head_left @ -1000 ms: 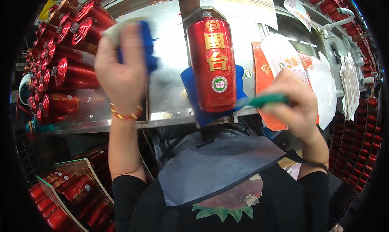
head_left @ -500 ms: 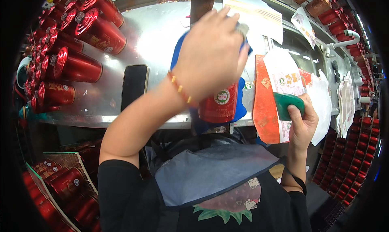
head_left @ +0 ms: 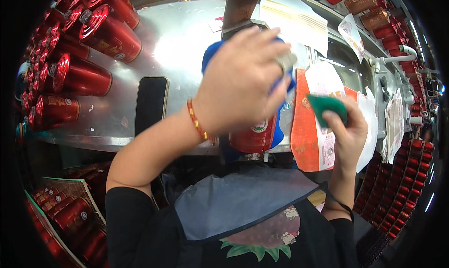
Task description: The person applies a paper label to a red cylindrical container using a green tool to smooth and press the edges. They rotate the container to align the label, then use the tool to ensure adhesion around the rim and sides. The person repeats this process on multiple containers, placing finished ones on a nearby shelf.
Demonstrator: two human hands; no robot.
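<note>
A red canister (head_left: 253,140) lies on a blue cloth (head_left: 279,136) at the front edge of the metal bench. My left hand (head_left: 245,78) spreads over the canister, fingers stretched out and slightly blurred, hiding most of it. Something pale grey (head_left: 286,61) sits around or against a finger of that hand; I cannot make out what it is. In my right hand (head_left: 350,126) a thin green scraper (head_left: 327,110) is pinched between thumb and fingers. It is held above a white printed sheet (head_left: 326,81) lying on a red-orange sheet (head_left: 306,141).
Rows of red lidded canisters (head_left: 110,34) stand at the left, beside a black phone (head_left: 151,104). A brown metal post (head_left: 241,8) rises behind my left hand. White bags (head_left: 367,123) and a white pipe (head_left: 397,57) are at the right. Crates of canisters (head_left: 70,216) sit low left.
The green scraper has tilted in my right hand, its corner now pointing up and left. My left hand stays over the canister, shifted slightly. The whole view has moved a little.
</note>
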